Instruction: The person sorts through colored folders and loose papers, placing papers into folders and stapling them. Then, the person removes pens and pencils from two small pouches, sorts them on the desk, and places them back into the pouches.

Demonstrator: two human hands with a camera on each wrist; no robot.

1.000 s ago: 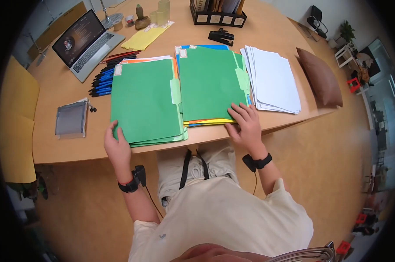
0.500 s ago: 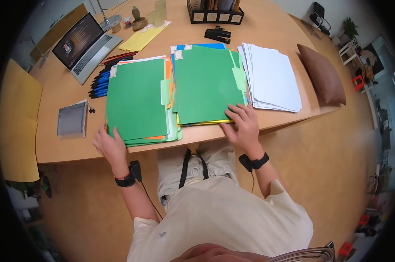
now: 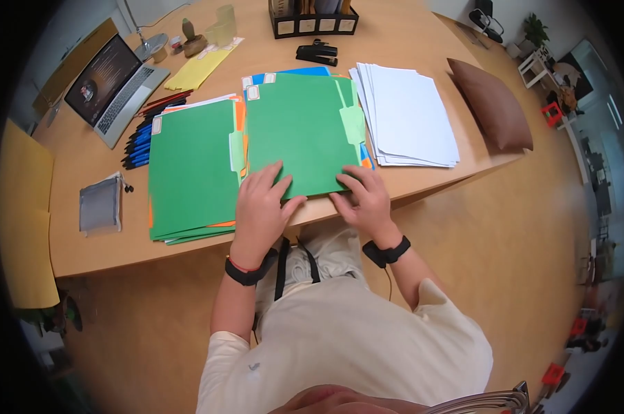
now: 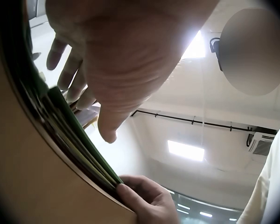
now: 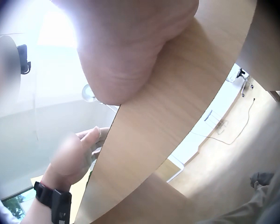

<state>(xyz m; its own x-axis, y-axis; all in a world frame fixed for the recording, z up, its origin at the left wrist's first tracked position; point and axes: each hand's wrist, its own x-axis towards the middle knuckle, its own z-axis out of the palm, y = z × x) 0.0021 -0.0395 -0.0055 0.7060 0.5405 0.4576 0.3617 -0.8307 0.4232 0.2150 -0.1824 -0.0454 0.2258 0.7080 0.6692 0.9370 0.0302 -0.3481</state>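
Two stacks of folders with green tops lie side by side at the table's front edge in the head view. Over the lower left part of the right stack (image 3: pixel 298 124), my left hand (image 3: pixel 262 207) spreads its fingers, thumb held apart. My right hand (image 3: pixel 366 200) grips that stack's lower right corner, fingers on top and thumb at the front edge. The left stack (image 3: pixel 191 165) lies untouched, orange edges showing. In the left wrist view, the right hand (image 4: pixel 154 200) pinches the layered folders' (image 4: pixel 77 135) end, below the left hand (image 4: pixel 126 56).
White papers (image 3: pixel 412 117) lie right of the folders, beside a brown cushion (image 3: pixel 491 103). A stapler (image 3: pixel 317 52) and black organizer (image 3: pixel 315 26) stand behind. Pens (image 3: pixel 138 145), a laptop (image 3: pixel 112 90), a grey pouch (image 3: pixel 100 205) and yellow paper (image 3: pixel 203 63) are left.
My left hand has left the left stack and moved right to the right stack. The left stack shifted leftward from the right one. My right hand stays at the right stack's corner.
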